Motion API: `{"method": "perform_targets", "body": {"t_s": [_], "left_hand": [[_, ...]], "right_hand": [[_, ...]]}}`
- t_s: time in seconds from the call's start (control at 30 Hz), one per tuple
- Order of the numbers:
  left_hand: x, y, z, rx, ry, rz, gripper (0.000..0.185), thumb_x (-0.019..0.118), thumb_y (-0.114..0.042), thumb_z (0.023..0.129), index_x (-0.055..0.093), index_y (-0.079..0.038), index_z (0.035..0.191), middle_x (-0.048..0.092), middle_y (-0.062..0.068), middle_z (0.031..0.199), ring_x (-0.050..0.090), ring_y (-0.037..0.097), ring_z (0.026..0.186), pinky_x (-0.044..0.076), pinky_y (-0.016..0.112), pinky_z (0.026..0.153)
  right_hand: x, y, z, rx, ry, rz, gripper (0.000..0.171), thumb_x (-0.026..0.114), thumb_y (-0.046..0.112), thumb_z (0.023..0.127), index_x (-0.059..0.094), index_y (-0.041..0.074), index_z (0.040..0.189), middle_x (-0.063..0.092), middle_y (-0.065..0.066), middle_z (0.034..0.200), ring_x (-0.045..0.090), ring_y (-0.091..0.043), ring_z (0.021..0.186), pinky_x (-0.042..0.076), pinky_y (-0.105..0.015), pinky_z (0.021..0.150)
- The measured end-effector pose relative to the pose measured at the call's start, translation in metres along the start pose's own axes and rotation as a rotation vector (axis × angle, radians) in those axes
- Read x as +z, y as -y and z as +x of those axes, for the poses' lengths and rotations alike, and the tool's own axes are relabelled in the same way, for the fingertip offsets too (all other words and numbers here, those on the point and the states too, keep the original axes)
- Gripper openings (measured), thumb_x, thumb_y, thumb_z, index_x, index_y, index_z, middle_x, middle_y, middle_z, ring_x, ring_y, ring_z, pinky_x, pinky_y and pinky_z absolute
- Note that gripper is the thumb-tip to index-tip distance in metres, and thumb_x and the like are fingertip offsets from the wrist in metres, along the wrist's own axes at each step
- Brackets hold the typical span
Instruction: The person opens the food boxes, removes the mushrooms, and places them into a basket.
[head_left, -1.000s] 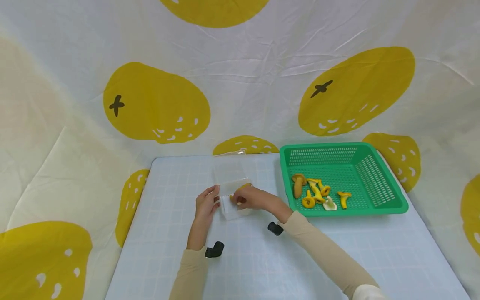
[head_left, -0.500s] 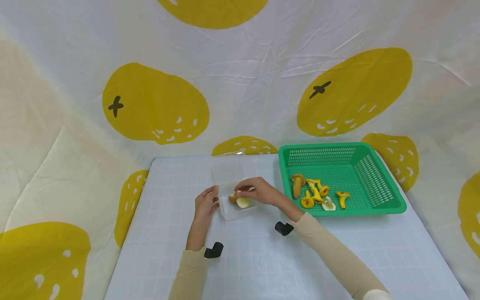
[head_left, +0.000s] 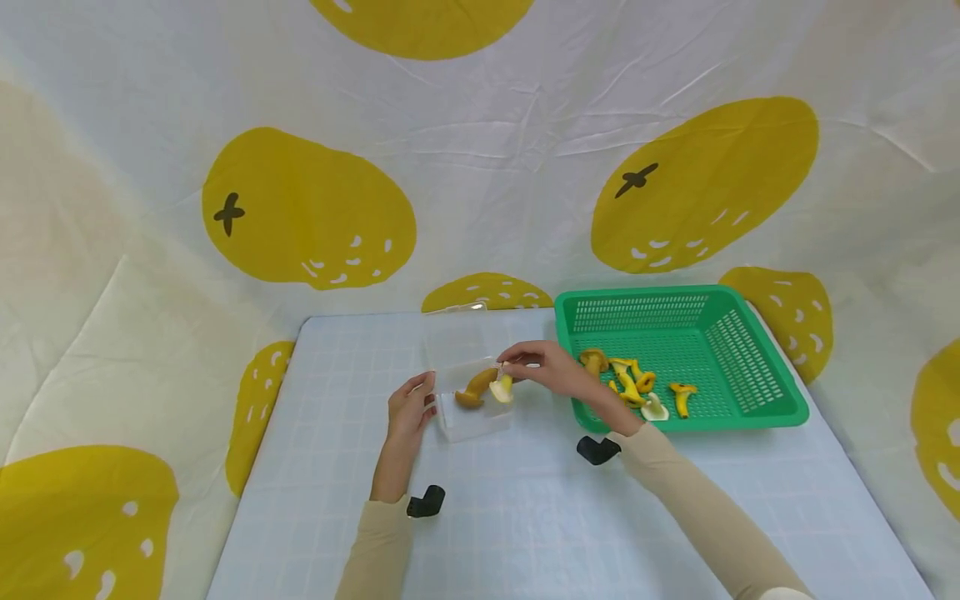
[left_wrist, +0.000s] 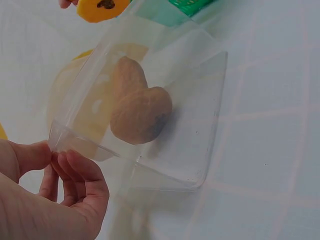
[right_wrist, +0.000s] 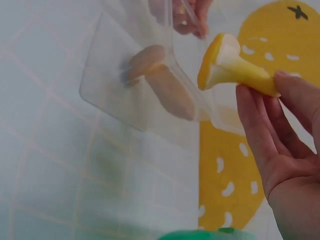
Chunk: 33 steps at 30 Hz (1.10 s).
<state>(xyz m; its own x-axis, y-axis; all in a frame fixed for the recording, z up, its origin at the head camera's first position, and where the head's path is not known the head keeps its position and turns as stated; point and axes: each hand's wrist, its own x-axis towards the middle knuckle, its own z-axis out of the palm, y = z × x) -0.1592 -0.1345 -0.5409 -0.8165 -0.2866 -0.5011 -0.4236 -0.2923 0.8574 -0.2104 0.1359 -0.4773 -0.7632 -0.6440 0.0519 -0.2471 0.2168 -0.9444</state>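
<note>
My left hand pinches the near left edge of a clear plastic box on the pale blue table; its fingers curl round that rim. A brown mushroom lies inside the box. My right hand holds a small yellow mushroom by its stem just over the box's right side. In the right wrist view the yellow mushroom hangs cap-down beside the box, with the brown mushroom inside.
A green basket stands to the right of the box, holding several yellow and brown mushrooms. A clear lid lies behind the box. A cloth with yellow fruit prints surrounds the table.
My right hand has lifted from inside the box and moved up and right, carrying the yellow mushroom. The brown mushroom now shows in the box. The left hand stays put.
</note>
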Motion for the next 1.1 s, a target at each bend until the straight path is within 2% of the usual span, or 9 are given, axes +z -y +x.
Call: {"method": "perform_targets", "body": {"t_s": [0.17, 0.33, 0.53, 0.63, 0.77, 0.83, 0.97, 1.1], "left_hand": [[0.001, 0.000, -0.002, 0.002, -0.012, 0.008, 0.043, 0.071, -0.029, 0.100, 0.064, -0.005, 0.134, 0.058, 0.009, 0.120, 0.055, 0.021, 0.099, 0.052, 0.024, 0.075], [0.001, 0.001, -0.001, -0.001, -0.019, 0.016, 0.042, 0.071, -0.030, 0.100, 0.065, -0.006, 0.134, 0.057, 0.006, 0.118, 0.055, 0.020, 0.099, 0.052, 0.025, 0.079], [0.002, 0.001, 0.000, 0.000, -0.023, 0.019, 0.042, 0.071, -0.031, 0.100, 0.065, -0.007, 0.133, 0.058, 0.006, 0.116, 0.055, 0.019, 0.097, 0.052, 0.024, 0.077], [0.002, 0.001, 0.001, -0.002, -0.027, 0.023, 0.041, 0.071, -0.031, 0.100, 0.065, -0.007, 0.133, 0.058, 0.006, 0.116, 0.055, 0.018, 0.095, 0.052, 0.024, 0.077], [0.002, 0.000, 0.001, -0.004, -0.031, 0.026, 0.041, 0.072, -0.032, 0.099, 0.066, -0.007, 0.132, 0.059, 0.006, 0.116, 0.054, 0.017, 0.094, 0.052, 0.027, 0.080], [0.002, 0.000, 0.001, -0.004, -0.031, 0.027, 0.042, 0.072, -0.032, 0.099, 0.066, -0.007, 0.132, 0.058, 0.006, 0.115, 0.054, 0.017, 0.093, 0.052, 0.028, 0.082], [0.002, 0.000, 0.002, -0.002, -0.027, 0.024, 0.042, 0.073, -0.031, 0.099, 0.066, -0.007, 0.132, 0.058, 0.005, 0.114, 0.054, 0.017, 0.094, 0.052, 0.028, 0.081], [0.002, 0.001, 0.001, -0.003, -0.023, 0.032, 0.042, 0.071, -0.032, 0.099, 0.065, -0.008, 0.133, 0.057, 0.006, 0.118, 0.054, 0.018, 0.097, 0.052, 0.027, 0.080]], "right_hand": [[-0.015, -0.003, -0.009, 0.060, -0.050, 0.079, 0.025, 0.064, 0.010, 0.103, 0.069, -0.001, 0.125, 0.069, -0.016, 0.120, 0.070, -0.026, 0.100, 0.058, -0.040, 0.090], [-0.032, -0.006, -0.021, 0.091, -0.107, 0.144, 0.026, 0.065, 0.010, 0.103, 0.068, -0.003, 0.125, 0.068, -0.017, 0.123, 0.071, -0.025, 0.103, 0.059, -0.039, 0.089], [-0.055, -0.011, -0.040, 0.095, -0.178, 0.159, 0.030, 0.065, 0.011, 0.103, 0.065, -0.006, 0.127, 0.070, -0.013, 0.121, 0.071, -0.021, 0.102, 0.057, -0.046, 0.091], [-0.067, -0.013, -0.051, 0.089, -0.209, 0.160, 0.032, 0.064, 0.011, 0.103, 0.063, -0.009, 0.128, 0.071, -0.015, 0.120, 0.072, -0.021, 0.100, 0.058, -0.044, 0.090], [-0.084, -0.016, -0.066, 0.094, -0.250, 0.154, 0.031, 0.064, 0.012, 0.103, 0.064, -0.006, 0.129, 0.069, -0.021, 0.121, 0.072, -0.024, 0.100, 0.059, -0.038, 0.088], [-0.093, -0.017, -0.074, 0.100, -0.266, 0.153, 0.031, 0.064, 0.013, 0.104, 0.065, -0.004, 0.129, 0.070, -0.018, 0.122, 0.072, -0.023, 0.103, 0.058, -0.037, 0.089], [-0.107, -0.023, -0.087, 0.115, -0.305, 0.139, 0.030, 0.063, 0.014, 0.104, 0.065, -0.001, 0.130, 0.072, -0.003, 0.120, 0.071, -0.016, 0.105, 0.058, -0.037, 0.090], [-0.119, -0.030, -0.102, 0.125, -0.343, 0.115, 0.031, 0.062, 0.015, 0.105, 0.064, 0.000, 0.131, 0.071, 0.002, 0.120, 0.070, -0.013, 0.106, 0.058, -0.034, 0.090]]}}
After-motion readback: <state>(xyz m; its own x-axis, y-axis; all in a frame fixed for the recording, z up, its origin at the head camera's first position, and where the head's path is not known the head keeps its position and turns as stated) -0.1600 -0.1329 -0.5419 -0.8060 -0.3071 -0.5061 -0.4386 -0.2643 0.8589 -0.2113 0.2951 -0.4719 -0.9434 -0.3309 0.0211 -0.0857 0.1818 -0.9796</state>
